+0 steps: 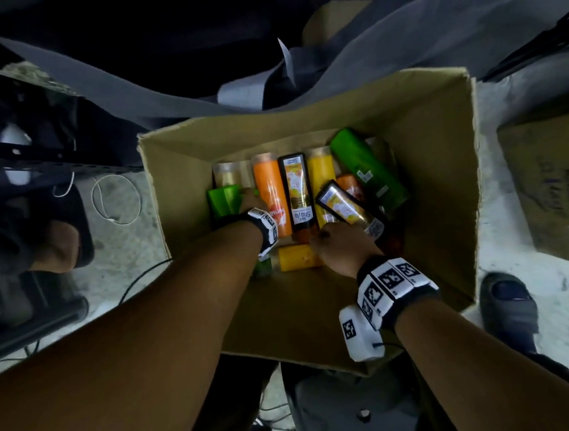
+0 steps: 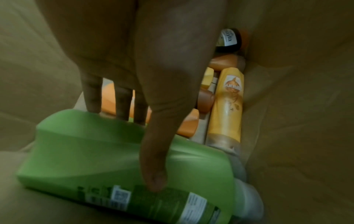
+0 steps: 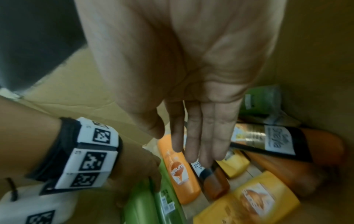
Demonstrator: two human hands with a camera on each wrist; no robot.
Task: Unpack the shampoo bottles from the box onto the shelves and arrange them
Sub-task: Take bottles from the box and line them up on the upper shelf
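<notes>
An open cardboard box (image 1: pixel 436 154) on the floor holds several shampoo bottles lying flat: orange (image 1: pixel 271 196), yellow (image 1: pixel 320 174), black-labelled (image 1: pixel 296 193) and a large green one (image 1: pixel 368 170) at the right. My left hand (image 1: pixel 249 197) reaches into the box's left side and grips a green bottle (image 2: pixel 86 151), fingers over its far edge and thumb on the label side. My right hand (image 3: pixel 184 144) hovers with straight fingers over the bottles, its fingertips (image 3: pixel 199 156) just above a black-labelled bottle (image 3: pixel 201 168). It holds nothing. Another black-labelled bottle (image 1: pixel 342 205) lies tilted beyond it.
A dark metal rack (image 1: pixel 30 162) stands to the left of the box. Grey sheets (image 1: pixel 398 33) lie behind it. A second closed carton (image 1: pixel 556 188) sits at the right. White cable (image 1: pixel 116 199) loops on the floor at the left, and a shoe (image 1: pixel 507 305) is at the lower right.
</notes>
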